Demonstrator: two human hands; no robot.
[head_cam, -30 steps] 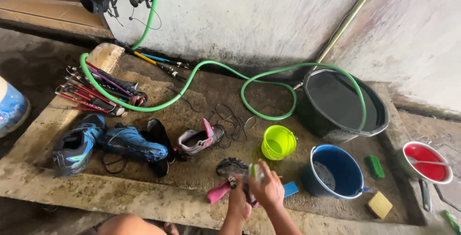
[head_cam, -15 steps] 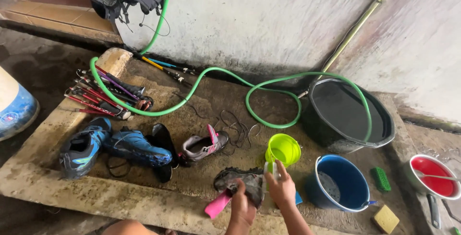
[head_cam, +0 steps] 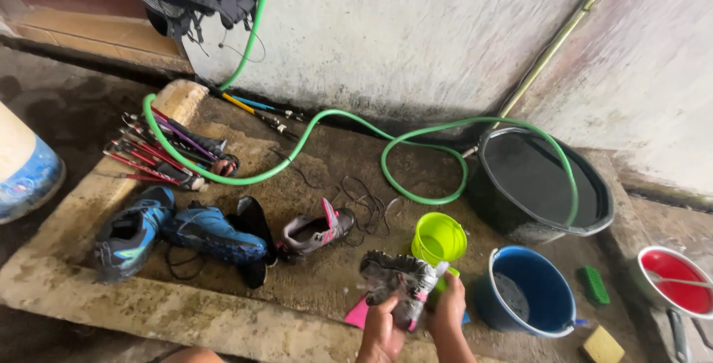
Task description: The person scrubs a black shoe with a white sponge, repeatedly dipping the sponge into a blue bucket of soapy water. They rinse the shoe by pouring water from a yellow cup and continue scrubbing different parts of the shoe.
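Grey shoe [head_cam: 397, 280] is up off the slab, low in the middle of my view, sole turned toward me, held over the slab's [head_cam: 186, 303] near edge. My left hand [head_cam: 380, 329] is clamped under its heel end, and my right hand [head_cam: 448, 305] is closed around the toe end, so both hands are together on the one shoe. I can't tell whether the right also holds a brush or cloth; the shoe hides the palm. A pink insole [head_cam: 356, 312] pokes out just below. To scrub well here, I judge the left should stay firm as the anchor while the right works along the tread, keeping the shoe tilted so dirty water runs off toward the slab and not my wrists. Just beyond sits the lime cup [head_cam: 439, 238], then the blue bucket [head_cam: 529, 290] to the right, with a green brush [head_cam: 593, 284] and yellow sponge [head_cam: 602, 345] past it. The matching grey shoe [head_cam: 316, 231] lies left, blue shoes [head_cam: 178, 233] further out. The green hose [head_cam: 356, 122] loops back to the black tub [head_cam: 546, 185].
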